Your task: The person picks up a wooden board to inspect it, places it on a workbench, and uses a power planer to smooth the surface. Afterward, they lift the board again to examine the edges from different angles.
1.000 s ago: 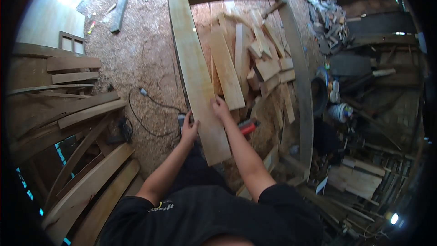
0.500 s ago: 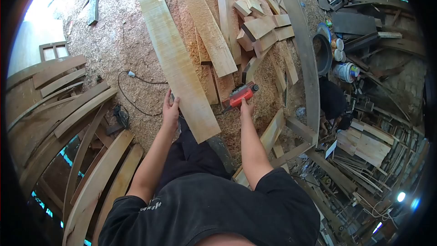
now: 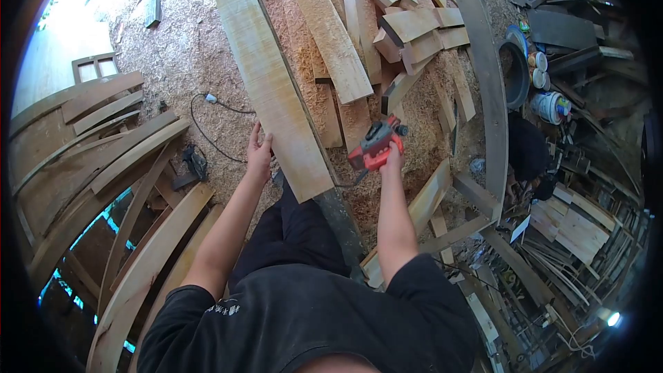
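A long pale wooden plank [image 3: 273,90] runs from the top of the view down to just above my legs. My left hand [image 3: 259,157] is at its left edge, thumb and fingers curled against the wood; part of the grip is hidden by the edge. To the right of the plank, my right hand [image 3: 391,155] is closed around the handle of a red and black electric planer [image 3: 373,144]. The planer is held apart from the plank, tilted, over the shavings. Below the plank's near end, a dark beam [image 3: 337,217] shows.
Wood shavings cover the ground. Several boards [image 3: 331,38] and stacked offcuts [image 3: 414,34] lie beyond the planer. Curved timbers [image 3: 148,262] fill the left side. A black cable [image 3: 200,131] loops left of the plank. A long beam [image 3: 483,83], buckets [image 3: 550,107] and scrap wood stand to the right.
The planer has turned in my right hand and moved slightly rightward, away from the plank. The plank sits a little further left against the ground, and more of the dark beam shows beside it.
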Available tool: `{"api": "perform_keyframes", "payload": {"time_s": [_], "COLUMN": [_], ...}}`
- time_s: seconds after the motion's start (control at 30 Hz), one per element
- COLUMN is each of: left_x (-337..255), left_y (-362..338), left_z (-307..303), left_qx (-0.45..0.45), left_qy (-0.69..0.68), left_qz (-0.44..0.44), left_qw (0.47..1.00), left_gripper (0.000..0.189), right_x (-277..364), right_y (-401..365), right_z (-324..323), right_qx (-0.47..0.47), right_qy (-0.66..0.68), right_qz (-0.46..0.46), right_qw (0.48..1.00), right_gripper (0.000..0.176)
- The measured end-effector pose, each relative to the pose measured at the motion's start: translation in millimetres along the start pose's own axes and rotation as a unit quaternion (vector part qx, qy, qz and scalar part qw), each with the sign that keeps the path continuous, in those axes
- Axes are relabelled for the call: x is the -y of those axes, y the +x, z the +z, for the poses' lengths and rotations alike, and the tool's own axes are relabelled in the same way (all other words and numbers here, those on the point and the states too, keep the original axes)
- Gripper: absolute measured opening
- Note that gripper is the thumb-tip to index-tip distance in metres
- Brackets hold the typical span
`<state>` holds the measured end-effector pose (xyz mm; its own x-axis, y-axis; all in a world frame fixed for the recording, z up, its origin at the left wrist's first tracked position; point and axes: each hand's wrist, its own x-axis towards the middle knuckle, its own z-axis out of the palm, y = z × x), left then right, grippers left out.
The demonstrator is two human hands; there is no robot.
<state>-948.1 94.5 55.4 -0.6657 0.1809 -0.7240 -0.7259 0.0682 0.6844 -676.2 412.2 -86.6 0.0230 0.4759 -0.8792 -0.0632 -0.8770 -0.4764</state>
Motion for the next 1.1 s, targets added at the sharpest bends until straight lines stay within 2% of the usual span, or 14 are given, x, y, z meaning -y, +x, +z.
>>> {"api": "perform_keyframes", "payload": {"time_s": [0.13,0.27,0.37,0.43,0.47,0.53,0.57,0.63,0.7,0.77,0.87,0.93,1.0,1.1], "left_x": [31.8,40.8,59.4,67.1,61.0,40.5,41.6,54.8,27.7,48.1,42.4,54.4,55.4,62.4], "left_y": [22.7,31.1,46.6,53.1,47.4,29.0,26.0,12.1,-47.9,-76.7,-146.1,-174.6,-183.0,-182.1], "left_z": [-1.7,4.5,6.1,9.5,12.2,14.9,9.6,-16.1,-17.3,-47.5,-62.8,-80.4,-101.8,-145.4], "left_qx": [-0.025,-0.028,-0.034,-0.093,-0.089,-0.108,-0.109,-0.121,0.028,0.241,0.439,0.476,0.511,0.435], "left_qy": [-0.009,-0.002,0.034,0.097,0.095,0.232,0.228,0.434,0.286,0.280,0.200,0.196,0.240,0.281], "left_qz": [0.036,0.005,0.031,0.055,0.057,0.040,0.045,0.178,0.148,0.161,0.122,0.057,0.141,0.176], "left_qw": [0.999,1.000,0.998,0.989,0.990,0.966,0.967,0.875,0.946,0.915,0.868,0.856,0.813,0.837], "left_gripper": [0.063,0.063,0.065,0.059,0.059,0.050,0.050,0.039,0.034,0.035,0.053,0.054,0.051,0.048], "right_x": [12.3,16.8,20.0,17.9,16.2,14.1,15.5,13.6,9.5,5.5,-0.7,-4.3,-3.7,-0.2], "right_y": [-129.3,-235.5,-295.3,-326.4,-337.8,-357.6,-367.4,-378.6,-382.6,-389.5,-400.7,-409.9,-425.9,-464.4], "right_z": [-6.0,-27.6,-33.5,-33.9,-33.2,-28.4,-22.9,-14.5,-5.9,11.8,45.7,69.4,95.6,135.2], "right_qx": [-0.006,0.015,0.018,0.027,0.027,0.038,0.050,0.072,0.117,0.143,0.184,0.252,0.288,0.358], "right_qy": [-0.009,-0.045,-0.049,-0.038,-0.036,-0.046,-0.042,-0.049,-0.065,-0.097,-0.135,-0.127,-0.136,-0.145], "right_qz": [-0.037,-0.095,-0.109,-0.109,-0.114,-0.112,-0.106,-0.102,-0.101,-0.110,-0.117,-0.113,-0.121,-0.141], "right_qw": [0.999,0.994,0.993,0.993,0.992,0.992,0.992,0.991,0.986,0.979,0.967,0.953,0.940,0.912], "right_gripper": [0.010,0.008,0.011,0.015,0.015,0.019,0.020,0.021,0.020,0.020,0.018,0.021,0.022,0.023]}}
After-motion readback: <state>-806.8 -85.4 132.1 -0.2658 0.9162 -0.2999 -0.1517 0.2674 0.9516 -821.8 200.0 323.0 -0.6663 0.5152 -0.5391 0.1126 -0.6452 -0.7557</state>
